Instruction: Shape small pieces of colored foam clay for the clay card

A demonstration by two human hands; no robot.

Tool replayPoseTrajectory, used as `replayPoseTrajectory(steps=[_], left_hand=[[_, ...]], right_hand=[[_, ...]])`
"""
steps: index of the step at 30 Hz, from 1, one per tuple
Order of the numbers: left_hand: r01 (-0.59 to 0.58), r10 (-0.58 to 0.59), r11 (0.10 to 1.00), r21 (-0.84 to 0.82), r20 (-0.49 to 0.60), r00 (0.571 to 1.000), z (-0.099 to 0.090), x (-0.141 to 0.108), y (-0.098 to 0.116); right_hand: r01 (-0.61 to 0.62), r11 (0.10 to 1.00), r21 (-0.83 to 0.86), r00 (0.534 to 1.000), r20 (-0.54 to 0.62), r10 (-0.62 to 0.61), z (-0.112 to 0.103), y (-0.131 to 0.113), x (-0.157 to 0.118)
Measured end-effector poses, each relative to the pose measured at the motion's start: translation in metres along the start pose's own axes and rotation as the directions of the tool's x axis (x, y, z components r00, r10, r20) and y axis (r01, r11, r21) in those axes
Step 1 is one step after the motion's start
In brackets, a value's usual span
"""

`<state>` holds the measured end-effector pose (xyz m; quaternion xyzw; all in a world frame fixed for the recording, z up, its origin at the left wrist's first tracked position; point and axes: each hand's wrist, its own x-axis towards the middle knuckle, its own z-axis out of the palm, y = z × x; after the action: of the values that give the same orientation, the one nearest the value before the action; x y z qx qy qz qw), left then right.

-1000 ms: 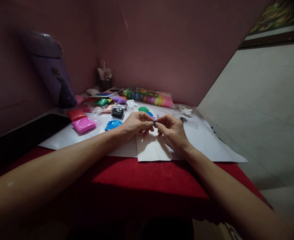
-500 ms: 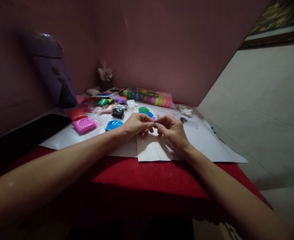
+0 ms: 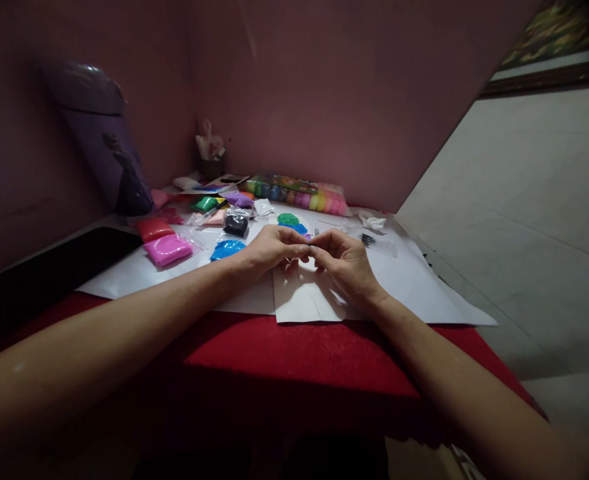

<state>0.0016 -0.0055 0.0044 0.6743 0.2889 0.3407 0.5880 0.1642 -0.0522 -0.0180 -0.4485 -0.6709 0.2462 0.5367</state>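
Above a white card, my left hand and my right hand meet with thumbs and forefingers pinched. Between the fingertips there seems to be a tiny dark bit, too small to name. Just behind the fingers, green clay and blue clay lie on the card, with a little purple partly hidden by the hands. To the left of my left hand is a blue clay packet, and a black clay packet lies behind it. Small black pieces lie beyond my right hand on clear plastic.
A white sheet covers much of the red tablecloth. Pink and red clay packets lie left, near a dark flat panel. A long pack of coloured clay rests against the wall. Crumpled tissue sits right.
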Motion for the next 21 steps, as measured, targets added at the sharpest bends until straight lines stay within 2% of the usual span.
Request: replayPoseTrajectory(steps=[15,21], left_hand=[[0.013,-0.013,1.000,-0.008,-0.017,1.000,0.0002,0.0006,-0.0009],[0.036,-0.038,0.999,-0.039,-0.059,0.998,0.0008,0.0012,-0.0007]], right_hand=[[0.006,0.999,0.037,1.000,0.027,-0.007,0.0002,0.0008,0.0008],[-0.005,1.000,0.027,0.999,0.041,0.004,-0.0003,0.0006,0.0005]])
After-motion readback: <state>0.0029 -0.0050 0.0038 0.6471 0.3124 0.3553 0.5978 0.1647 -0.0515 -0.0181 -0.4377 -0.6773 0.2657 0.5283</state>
